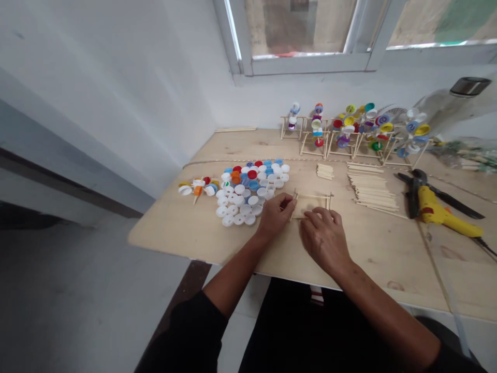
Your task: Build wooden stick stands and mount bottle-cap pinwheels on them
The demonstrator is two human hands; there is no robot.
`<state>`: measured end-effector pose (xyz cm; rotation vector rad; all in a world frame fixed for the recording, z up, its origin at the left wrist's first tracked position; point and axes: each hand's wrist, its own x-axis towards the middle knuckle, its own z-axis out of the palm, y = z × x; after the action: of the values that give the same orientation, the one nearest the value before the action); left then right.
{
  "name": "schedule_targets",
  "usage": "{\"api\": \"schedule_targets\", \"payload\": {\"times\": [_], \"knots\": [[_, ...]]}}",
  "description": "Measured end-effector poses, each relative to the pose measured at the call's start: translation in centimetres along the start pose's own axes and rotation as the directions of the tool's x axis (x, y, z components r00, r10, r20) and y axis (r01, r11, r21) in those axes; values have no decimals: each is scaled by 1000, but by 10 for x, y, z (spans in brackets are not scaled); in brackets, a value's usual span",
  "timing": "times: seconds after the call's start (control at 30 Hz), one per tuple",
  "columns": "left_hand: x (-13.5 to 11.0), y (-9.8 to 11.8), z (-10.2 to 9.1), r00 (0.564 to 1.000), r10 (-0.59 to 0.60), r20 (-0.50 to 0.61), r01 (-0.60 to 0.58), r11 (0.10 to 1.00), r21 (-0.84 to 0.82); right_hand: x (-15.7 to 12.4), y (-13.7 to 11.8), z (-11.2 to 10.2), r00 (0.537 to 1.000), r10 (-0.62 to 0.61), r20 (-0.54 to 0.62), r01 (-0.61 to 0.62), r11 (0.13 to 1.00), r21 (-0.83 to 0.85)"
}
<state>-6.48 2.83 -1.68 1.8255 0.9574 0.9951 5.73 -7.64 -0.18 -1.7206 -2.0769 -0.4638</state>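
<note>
A small frame of thin wooden sticks (312, 196) stands on the table in front of me. My left hand (276, 215) pinches its left side between thumb and fingers. Curled over the front of the same frame is my right hand (325, 239), its fingertips closed at the front stick and partly hiding it. Just left of my left hand lies a broad cluster of bottle caps (245, 192), mostly white, with blue, red and orange ones among them.
Loose sticks (373, 187) and a bundle of short sticks (325, 171) lie to the right, near a yellow glue gun (438, 210) and black-handled cutters (419, 178). Cap wheels on stick stands (344, 132) line the back. A cap wheel (199, 185) rests at left.
</note>
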Motion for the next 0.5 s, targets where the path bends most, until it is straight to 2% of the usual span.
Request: {"api": "schedule_targets", "payload": {"times": [0.5], "knots": [[1, -2, 1, 1000, -18, 15, 18, 1000, -19, -1, 0, 5, 1000, 2, -15, -1, 1000, 16]]}}
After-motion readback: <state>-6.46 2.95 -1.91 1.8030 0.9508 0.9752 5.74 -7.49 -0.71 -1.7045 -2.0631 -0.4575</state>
